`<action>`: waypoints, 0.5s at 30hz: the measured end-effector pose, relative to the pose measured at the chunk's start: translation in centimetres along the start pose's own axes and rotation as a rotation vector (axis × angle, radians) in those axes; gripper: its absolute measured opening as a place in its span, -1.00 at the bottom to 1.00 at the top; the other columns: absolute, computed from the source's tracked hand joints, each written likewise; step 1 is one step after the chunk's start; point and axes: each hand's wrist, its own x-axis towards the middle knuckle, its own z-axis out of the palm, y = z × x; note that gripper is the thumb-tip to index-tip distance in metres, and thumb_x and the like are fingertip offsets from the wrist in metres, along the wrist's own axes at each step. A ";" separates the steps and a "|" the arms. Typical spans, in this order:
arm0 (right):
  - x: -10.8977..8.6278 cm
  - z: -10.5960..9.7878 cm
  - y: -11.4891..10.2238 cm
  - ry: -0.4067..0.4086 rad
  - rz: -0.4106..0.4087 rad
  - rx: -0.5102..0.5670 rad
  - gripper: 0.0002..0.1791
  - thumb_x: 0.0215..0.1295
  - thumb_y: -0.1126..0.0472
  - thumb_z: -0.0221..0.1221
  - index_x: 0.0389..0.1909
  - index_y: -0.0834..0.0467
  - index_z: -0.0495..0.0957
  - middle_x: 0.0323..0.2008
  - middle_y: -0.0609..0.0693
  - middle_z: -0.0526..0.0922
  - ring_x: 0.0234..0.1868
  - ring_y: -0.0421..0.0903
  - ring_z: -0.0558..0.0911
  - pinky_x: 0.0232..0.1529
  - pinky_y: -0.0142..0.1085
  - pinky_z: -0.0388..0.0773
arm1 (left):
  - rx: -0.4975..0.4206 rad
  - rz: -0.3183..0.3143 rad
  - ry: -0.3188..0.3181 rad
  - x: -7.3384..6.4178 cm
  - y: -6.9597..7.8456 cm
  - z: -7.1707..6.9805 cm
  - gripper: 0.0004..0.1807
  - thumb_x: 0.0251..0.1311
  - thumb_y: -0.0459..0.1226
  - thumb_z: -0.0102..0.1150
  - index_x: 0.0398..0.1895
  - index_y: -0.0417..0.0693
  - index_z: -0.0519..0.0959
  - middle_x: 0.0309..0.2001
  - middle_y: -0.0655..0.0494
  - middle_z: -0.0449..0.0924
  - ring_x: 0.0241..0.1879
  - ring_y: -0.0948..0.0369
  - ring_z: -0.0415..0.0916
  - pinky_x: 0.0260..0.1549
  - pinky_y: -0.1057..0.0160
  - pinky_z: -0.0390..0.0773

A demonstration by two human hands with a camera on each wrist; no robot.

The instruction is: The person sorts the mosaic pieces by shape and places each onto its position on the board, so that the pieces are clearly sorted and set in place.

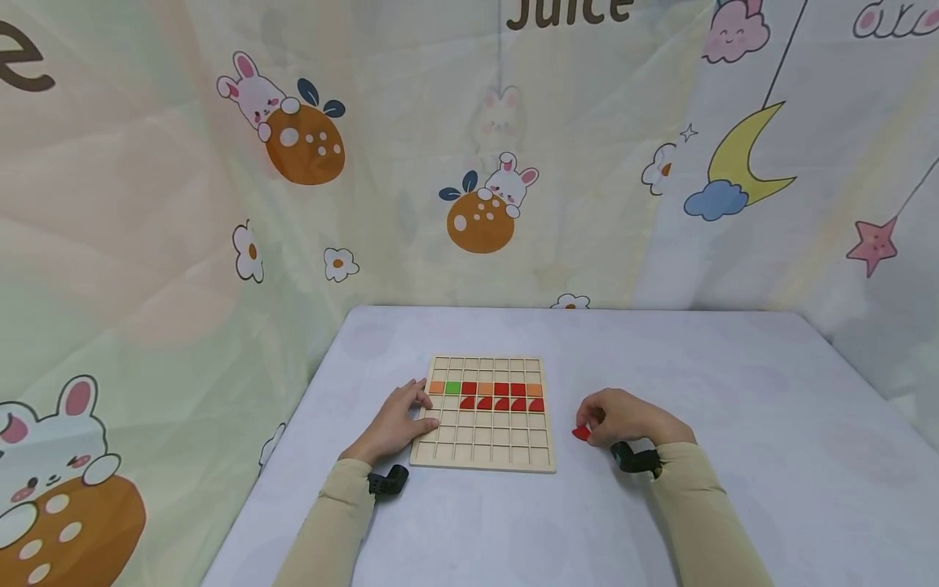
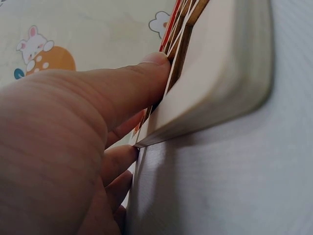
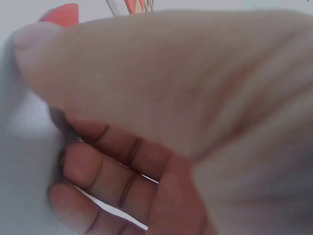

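Note:
A pale wooden grid board (image 1: 482, 454) lies flat on the table. My left hand (image 1: 394, 421) holds its left edge. The thumb (image 2: 132, 81) lies over the top face in the left wrist view, and the other fingers (image 2: 120, 161) sit along the side. Off the board's right side, my right hand (image 1: 623, 414) pinches a small red piece (image 1: 581, 433) between thumb and fingertips, close over the table. One rounded side of that red piece (image 3: 66, 13) shows past the thumb in the right wrist view; the rest is hidden.
One board row carries orange, green and red square tiles (image 1: 469, 388). The row below has several red curved pieces (image 1: 502, 403) at its middle and right. A white-covered table (image 1: 734, 367) extends around the board, with a printed cloth backdrop (image 1: 396, 163) behind it.

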 end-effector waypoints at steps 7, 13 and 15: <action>0.4 0.1 0.2 0.087 0.008 -0.037 -0.83 0.03 0.29 0.39 -0.37 0.09 0.59 -0.57 -0.08 0.46 -0.51 -0.14 0.44 -0.48 -0.33 0.37 | 0.007 0.001 0.005 0.1 -0.2 0.1 -0.71 0.07 -0.15 0.44 -0.29 0.13 0.47 0.49 0.02 0.15 0.52 -0.02 -0.13 0.49 -0.11 -0.18; 0.7 0.2 0.2 0.127 0.031 -0.051 -0.79 0.05 0.21 0.41 -0.38 0.12 0.56 -0.56 -0.07 0.44 -0.48 -0.13 0.42 -0.48 -0.32 0.35 | 0.012 -0.009 0.000 0.2 -0.2 0.1 -0.71 0.07 -0.14 0.44 -0.28 0.14 0.47 0.50 0.06 0.14 0.53 0.01 -0.14 0.49 -0.09 -0.18; 0.8 0.3 0.2 0.133 0.045 -0.049 -0.77 0.04 0.18 0.42 -0.38 0.12 0.55 -0.55 -0.06 0.45 -0.47 -0.12 0.43 -0.48 -0.31 0.35 | 0.013 -0.005 0.001 0.2 -0.2 0.1 -0.71 0.07 -0.14 0.44 -0.28 0.14 0.46 0.49 0.05 0.14 0.53 0.01 -0.13 0.49 -0.08 -0.18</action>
